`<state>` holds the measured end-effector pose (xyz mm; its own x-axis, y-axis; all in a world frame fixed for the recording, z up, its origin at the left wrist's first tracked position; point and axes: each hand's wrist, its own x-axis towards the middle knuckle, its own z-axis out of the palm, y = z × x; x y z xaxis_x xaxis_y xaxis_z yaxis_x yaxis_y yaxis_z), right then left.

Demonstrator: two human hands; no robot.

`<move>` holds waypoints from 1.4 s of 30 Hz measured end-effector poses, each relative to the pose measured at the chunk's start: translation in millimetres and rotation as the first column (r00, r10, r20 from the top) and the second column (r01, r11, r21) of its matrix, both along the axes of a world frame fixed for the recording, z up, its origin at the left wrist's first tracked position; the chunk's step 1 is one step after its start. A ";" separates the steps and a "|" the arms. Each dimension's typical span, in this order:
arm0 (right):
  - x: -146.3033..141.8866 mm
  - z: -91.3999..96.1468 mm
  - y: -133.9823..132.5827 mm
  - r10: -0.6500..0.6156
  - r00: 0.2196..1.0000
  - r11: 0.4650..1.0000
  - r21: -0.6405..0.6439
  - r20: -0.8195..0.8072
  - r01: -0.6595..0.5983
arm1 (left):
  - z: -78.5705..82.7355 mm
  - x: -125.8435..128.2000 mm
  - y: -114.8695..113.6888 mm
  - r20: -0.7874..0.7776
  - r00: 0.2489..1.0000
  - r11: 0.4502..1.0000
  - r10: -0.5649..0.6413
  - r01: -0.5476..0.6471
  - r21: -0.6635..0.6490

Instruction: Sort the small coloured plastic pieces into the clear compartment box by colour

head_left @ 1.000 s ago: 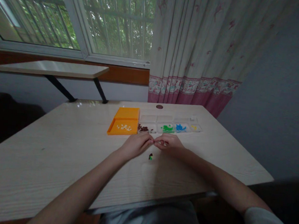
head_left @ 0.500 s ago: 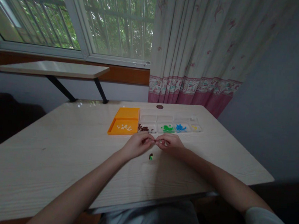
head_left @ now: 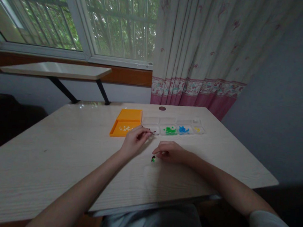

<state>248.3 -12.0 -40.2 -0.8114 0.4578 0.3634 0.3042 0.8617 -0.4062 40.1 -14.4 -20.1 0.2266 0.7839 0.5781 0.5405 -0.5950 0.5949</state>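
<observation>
My left hand [head_left: 136,138] reaches over the compartment of small brown pieces [head_left: 154,132], mostly covering it. Its thumb and fingers are pinched, and whatever lies between them is too small to make out. Nearer to me, my right hand [head_left: 169,151] rests low over the table with its fingers closed together. Their tips are right beside a tiny brown and green cluster [head_left: 153,158] of joined pieces on the tabletop. Whether the fingers touch it, or hold another small piece, I cannot tell.
An orange open case [head_left: 127,115] with small white pieces [head_left: 125,128] stands at left. Clear boxes hold green pieces [head_left: 170,130], blue pieces [head_left: 183,129] and yellow pieces [head_left: 197,129]. A raised shelf [head_left: 57,69] is at the table's back left.
My hands were together at the fingertips and have parted. The left moved up and left over the brown pieces; the right came down toward the small cluster, which stayed in place.
</observation>
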 end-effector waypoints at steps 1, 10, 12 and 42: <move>0.0 -0.4 -0.8 0.012 1.000 1.000 0.004 0.024 -0.012 | 0.8 -0.1 -0.6 0.005 1.000 1.000 0.007 -0.007 0.009; 2.9 -2.6 1.1 -0.050 0.994 0.997 0.064 0.099 0.044 | 1.8 1.3 -5.5 0.019 0.999 0.995 0.042 -0.043 0.092; 3.1 -0.2 -0.1 -0.034 0.995 0.999 0.045 0.092 0.030 | 2.2 1.1 -5.7 0.016 0.999 0.994 0.047 -0.049 0.101; -4.9 -1.7 1.6 -0.105 0.993 0.986 -0.134 -0.062 0.096 | -20.1 -12.0 27.6 -0.158 0.961 0.974 0.225 -0.216 0.069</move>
